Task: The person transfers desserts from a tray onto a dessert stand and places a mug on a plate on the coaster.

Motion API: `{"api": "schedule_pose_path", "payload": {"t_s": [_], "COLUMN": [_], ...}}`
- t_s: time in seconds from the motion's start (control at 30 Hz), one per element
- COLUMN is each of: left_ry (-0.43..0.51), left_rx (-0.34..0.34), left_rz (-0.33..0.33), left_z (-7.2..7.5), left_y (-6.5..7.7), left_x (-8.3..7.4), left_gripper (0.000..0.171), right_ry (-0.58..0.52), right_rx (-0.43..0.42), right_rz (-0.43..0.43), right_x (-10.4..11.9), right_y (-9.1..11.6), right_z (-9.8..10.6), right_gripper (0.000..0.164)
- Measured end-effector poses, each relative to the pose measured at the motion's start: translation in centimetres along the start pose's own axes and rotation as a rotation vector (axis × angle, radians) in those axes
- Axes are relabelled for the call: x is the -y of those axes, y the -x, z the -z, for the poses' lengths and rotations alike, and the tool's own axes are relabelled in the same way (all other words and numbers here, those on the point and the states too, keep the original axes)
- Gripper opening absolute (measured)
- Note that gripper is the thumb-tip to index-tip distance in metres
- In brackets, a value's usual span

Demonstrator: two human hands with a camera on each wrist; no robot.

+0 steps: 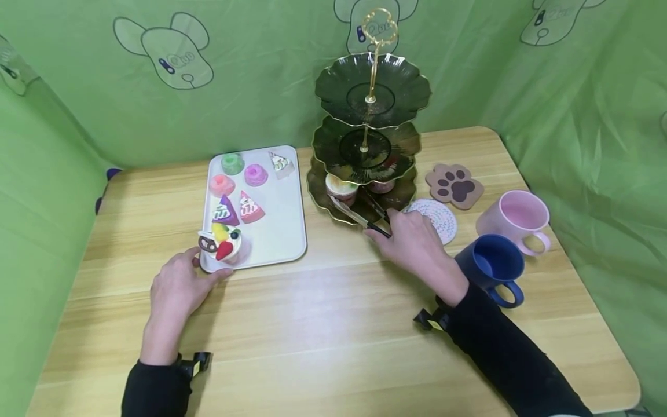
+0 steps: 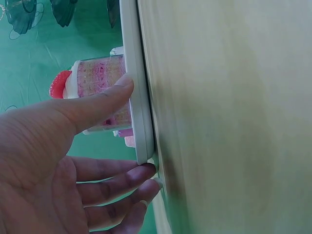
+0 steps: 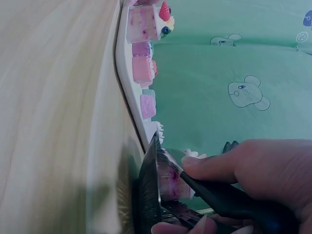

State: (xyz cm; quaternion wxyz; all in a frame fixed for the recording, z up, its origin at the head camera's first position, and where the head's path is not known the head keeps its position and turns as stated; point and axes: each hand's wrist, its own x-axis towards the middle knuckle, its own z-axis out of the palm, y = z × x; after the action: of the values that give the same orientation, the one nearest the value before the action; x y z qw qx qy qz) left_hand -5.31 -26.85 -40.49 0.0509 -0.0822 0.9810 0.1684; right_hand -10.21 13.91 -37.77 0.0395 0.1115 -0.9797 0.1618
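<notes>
In my right hand (image 1: 417, 240) I hold black-handled metal tongs (image 1: 351, 214), whose arms reach onto the bottom tier of a dark green stand (image 1: 319, 191). A clear dessert cup (image 1: 341, 188) with a pale top sits between those arms; whether they press on it I cannot tell. My left hand (image 1: 179, 284) grips the near left corner of a white tray (image 1: 281, 231), thumb on the front rim and fingers at the left side. Beside that thumb a fruit-topped dessert cup (image 2: 100, 78) stands on the tray.
Toy cake slices (image 1: 251, 208) and round jelly-like sweets (image 1: 256, 174) lie on the tray. A reddish cup (image 1: 382, 186) shares the bottom tier. Right of the stand are a paw-shaped coaster (image 1: 454, 185), a round coaster (image 1: 440, 220), a pink mug (image 1: 513, 217) and a blue mug (image 1: 490, 263).
</notes>
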Motion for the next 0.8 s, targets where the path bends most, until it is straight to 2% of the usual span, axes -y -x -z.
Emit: {"api": "schedule_pose_path", "payload": {"t_s": [0.23,0.37,0.63,0.8], "left_ry": [0.000,-0.003,0.000,0.000], "left_rx": [-0.005,-0.007,0.007,0.003], "left_rz": [-0.001,0.003,0.008,0.002], "left_z": [0.1,0.1,0.1,0.0], "left_y": [0.1,0.1,0.0,0.0], "left_x": [0.0,0.0,0.0,-0.1], "left_gripper": [0.086,0.083,0.090,0.086], "right_ry": [-0.017,-0.015,0.009,0.009], "right_rx": [-0.009,-0.008,0.008,0.014], "right_rz": [-0.056,-0.064,-0.081,-0.088], "right_x": [-0.4,-0.6,-0.4,-0.3], "right_y": [-0.6,-1.0,-1.9,-2.4], "right_z": [-0.6,-0.8,-1.0,-1.1], "right_gripper": [0.050,0.051,0.053,0.053]}}
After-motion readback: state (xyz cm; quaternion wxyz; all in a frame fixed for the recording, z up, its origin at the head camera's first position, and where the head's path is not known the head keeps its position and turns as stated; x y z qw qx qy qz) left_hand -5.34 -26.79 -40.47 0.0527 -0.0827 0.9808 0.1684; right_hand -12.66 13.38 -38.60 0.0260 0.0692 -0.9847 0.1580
